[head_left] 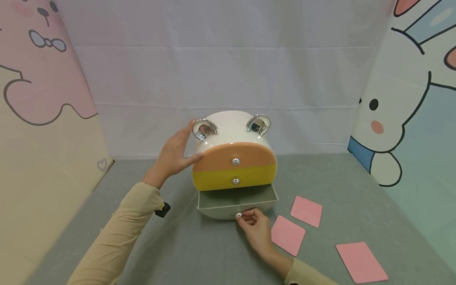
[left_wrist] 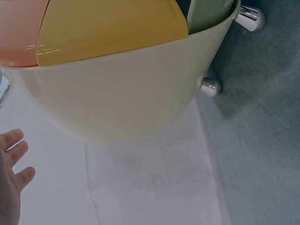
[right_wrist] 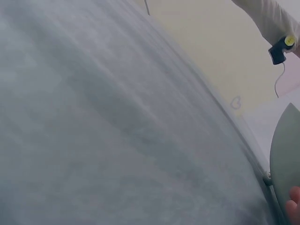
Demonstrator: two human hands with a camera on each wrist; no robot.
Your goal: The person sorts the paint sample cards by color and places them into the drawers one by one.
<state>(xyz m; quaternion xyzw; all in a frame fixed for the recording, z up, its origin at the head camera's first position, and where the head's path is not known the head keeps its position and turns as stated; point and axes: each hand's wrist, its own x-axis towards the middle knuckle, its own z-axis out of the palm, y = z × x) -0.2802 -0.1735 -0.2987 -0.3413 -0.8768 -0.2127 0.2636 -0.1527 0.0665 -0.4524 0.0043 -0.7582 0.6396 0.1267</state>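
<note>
A small white drawer cabinet (head_left: 229, 126) with silver ears stands on the grey table. Its orange drawer (head_left: 217, 155) and yellow drawer (head_left: 213, 180) are closed. The bottom green drawer (head_left: 215, 213) is pulled out, and no contents show inside it. My left hand (head_left: 174, 152) rests against the cabinet's left side, thumb at the orange front and fingers extended toward the left ear. With thumb and fingertips, my right hand (head_left: 257, 231) pinches the silver knob (head_left: 239, 214) of the green drawer. In the right wrist view only some fingertips (right_wrist: 293, 206) show, by the drawer.
Right of the cabinet, three pink square cards lie on the table: a back one (head_left: 306, 211), a middle one (head_left: 287, 235) near my right hand, and a front one (head_left: 361, 262). White cloth (head_left: 228, 79) hangs behind. Cartoon-printed panels (head_left: 377, 118) flank both sides.
</note>
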